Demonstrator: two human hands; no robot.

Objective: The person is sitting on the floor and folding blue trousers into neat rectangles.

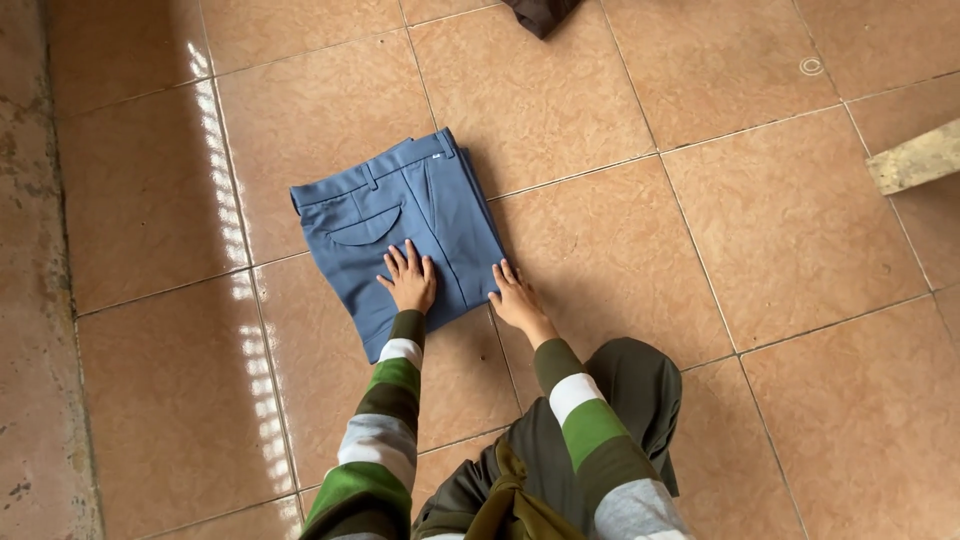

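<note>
Where the tiled floor (700,210) spread out in glossy terracotta squares with pale grout lines, it served as the bearing surface for everything, and a streak of reflected light ran down it to the left of the trousers. One pair of blue trousers (400,215) lay flat on that floor, folded into a compact, roughly square packet with the waistband, a belt loop and a curved pocket seam facing up; lying flat and squared like that, the layers seemed to be kept from springing apart by the pressure on their near edge. Two arms in sleeves striped green, white and dark reached toward the trousers from below, and the person's dark olive garment bunched just beneath them. The left hand (410,280) rested palm down on the near part of the trousers, its fingers spread and flat, gripping nothing, apparently pressing the fold smooth. The right hand (518,298) sat at the trousers' near right corner, fingers likewise extended and open, the tips touching the cloth edge while the heel of the hand lay on the tile, as if steadying that side. Well away from the trousers to the right, one pale wooden plank end (915,158) jutted in from the edge. Beyond the trousers, one scrap of dark cloth (540,12) showed only partly. One small ring mark (811,66) sat on a far tile.
</note>
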